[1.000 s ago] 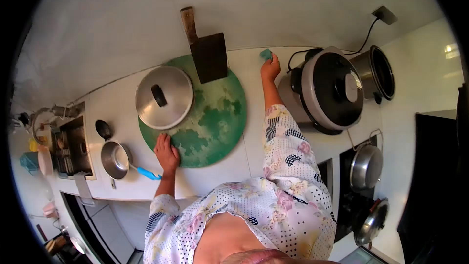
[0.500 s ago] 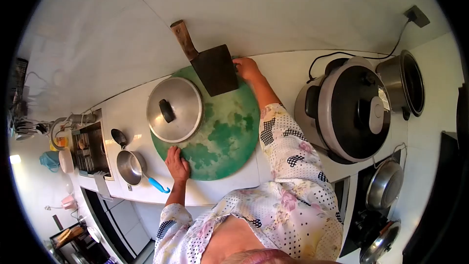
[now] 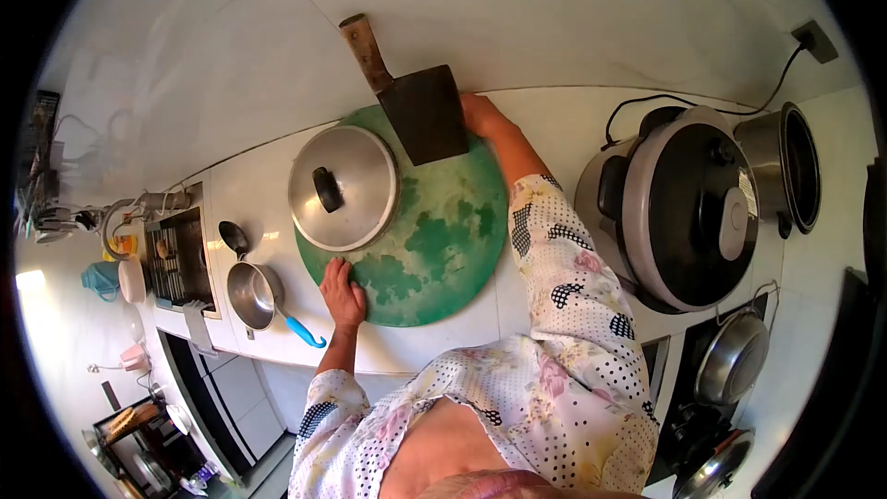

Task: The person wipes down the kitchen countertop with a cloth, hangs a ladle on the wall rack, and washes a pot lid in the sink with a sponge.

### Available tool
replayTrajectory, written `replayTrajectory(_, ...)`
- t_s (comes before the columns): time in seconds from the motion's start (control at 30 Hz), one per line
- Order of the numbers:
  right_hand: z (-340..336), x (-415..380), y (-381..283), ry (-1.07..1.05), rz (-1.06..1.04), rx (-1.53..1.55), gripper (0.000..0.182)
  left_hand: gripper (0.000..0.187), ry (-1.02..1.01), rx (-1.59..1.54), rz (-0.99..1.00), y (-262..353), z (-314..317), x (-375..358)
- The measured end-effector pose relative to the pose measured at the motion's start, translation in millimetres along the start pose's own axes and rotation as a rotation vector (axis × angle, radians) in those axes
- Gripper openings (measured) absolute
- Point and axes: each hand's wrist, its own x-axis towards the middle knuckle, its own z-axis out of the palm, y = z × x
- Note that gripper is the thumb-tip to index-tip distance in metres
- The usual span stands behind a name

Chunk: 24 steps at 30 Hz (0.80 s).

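Observation:
A round green cutting board (image 3: 434, 268) with pale worn patches lies on the counter. On its left part rests a metal lid (image 3: 356, 212) with a black knob. A cleaver (image 3: 425, 115) with a wooden handle lies over the board's far edge, its handle toward the wall. My left hand (image 3: 343, 293) lies on the board's near left edge, fingers apart, just below the lid. My right hand (image 3: 482, 116) is at the board's far right edge beside the cleaver blade; its fingers are mostly hidden behind the blade.
A small pot (image 3: 252, 296) with a blue handle and a black ladle (image 3: 234, 238) stand left of the board, near the sink (image 3: 189, 259). On the right are a large electric cooker (image 3: 688, 212), a deep metal pot (image 3: 785, 171) and a metal pan (image 3: 735, 360).
The view has shifted, so the counter items appear slightly more to the right. Both hands remain at the board's edges, while more of my right hand's fingers is hidden behind the blade.

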Motion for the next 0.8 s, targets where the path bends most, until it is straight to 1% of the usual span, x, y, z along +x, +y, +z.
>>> replayTrajectory(0.07,11.7,-10.3,22.7,0.133,0.086,0.328,0.032,0.044,0.002,-0.003,0.004,-1.8,-0.2,-0.2)
replayTrajectory(0.17,5.9,-37.7,51.1,0.249,-0.351,-0.226,0.034,0.044,0.009,-0.011,0.016,-3.0,0.3,-0.1)
replayTrajectory(0.27,2.6,-79.0,37.6,0.283,-0.237,-0.278,0.036,0.044,0.014,-0.016,0.020,-3.9,-0.3,-1.5)
replayTrajectory(0.37,9.1,-121.8,40.4,0.397,-0.232,-0.316,0.033,0.044,0.024,-0.024,0.025,-4.2,-1.8,-3.2)
replayTrajectory(0.47,15.1,-170.6,20.0,0.463,-0.141,-0.277,0.034,0.044,0.024,-0.035,0.031,-6.7,-1.8,-4.5)
replayTrajectory(0.67,58.7,-268.4,-0.6,0.543,-0.026,-0.324,0.036,0.044,0.063,-0.045,0.054,-8.9,2.4,-8.9)
replayTrajectory(0.77,91.3,-322.5,-19.8,0.527,0.028,-0.324,0.038,0.043,0.076,-0.056,0.061,-10.0,2.9,-11.1)
replayTrajectory(0.8,101.3,-338.3,-26.5,0.483,0.058,-0.322,0.038,0.043,0.090,-0.056,0.068,-9.6,2.5,-11.4)
